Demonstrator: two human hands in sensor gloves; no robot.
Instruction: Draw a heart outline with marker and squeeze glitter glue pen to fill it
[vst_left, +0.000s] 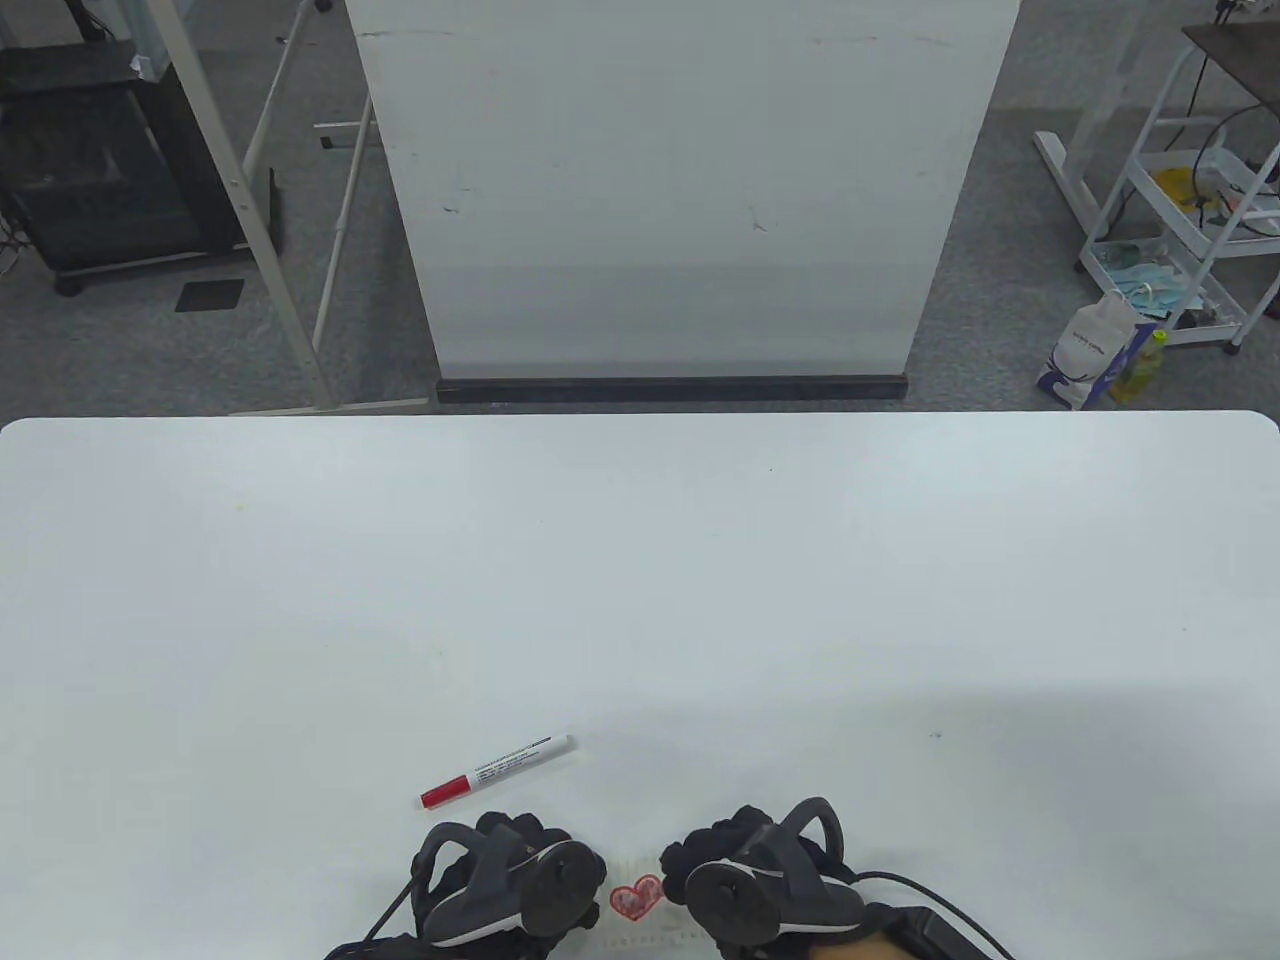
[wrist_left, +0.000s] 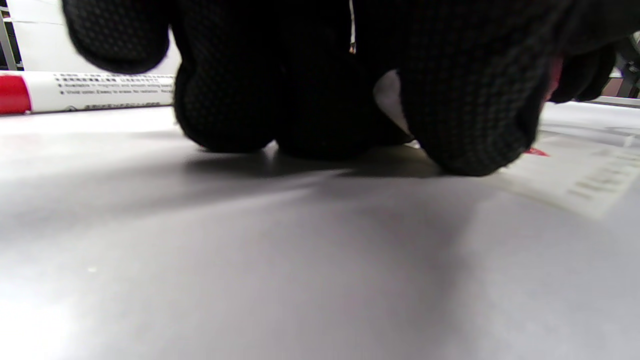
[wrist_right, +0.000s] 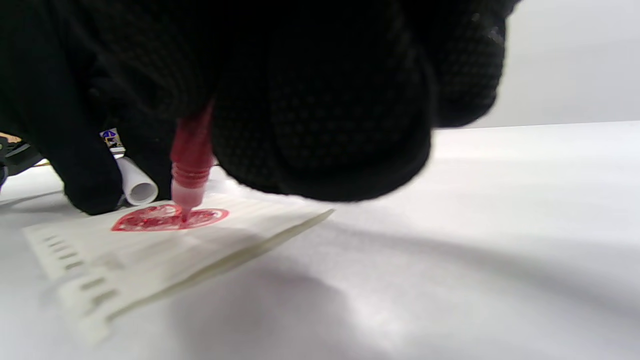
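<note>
The right hand has its gloved fingers curled tight round a red glitter glue pen, held nearly upright with its clear nozzle touching the paper. Right under that nozzle sits the red heart, partly filled with shiny red, on a pale lined sheet lying flat on the white table. Just behind the pen tip, close to the fingers, a small white tube lies on the paper's far edge; I cannot tell what it is.

Beside the heart, the left hand presses its curled fingertips down on the table at the sheet's edge, holding nothing that I can see. Just beyond that hand lies the marker, white-barrelled with a red cap, apart from both hands. Across the table stands a white board.
</note>
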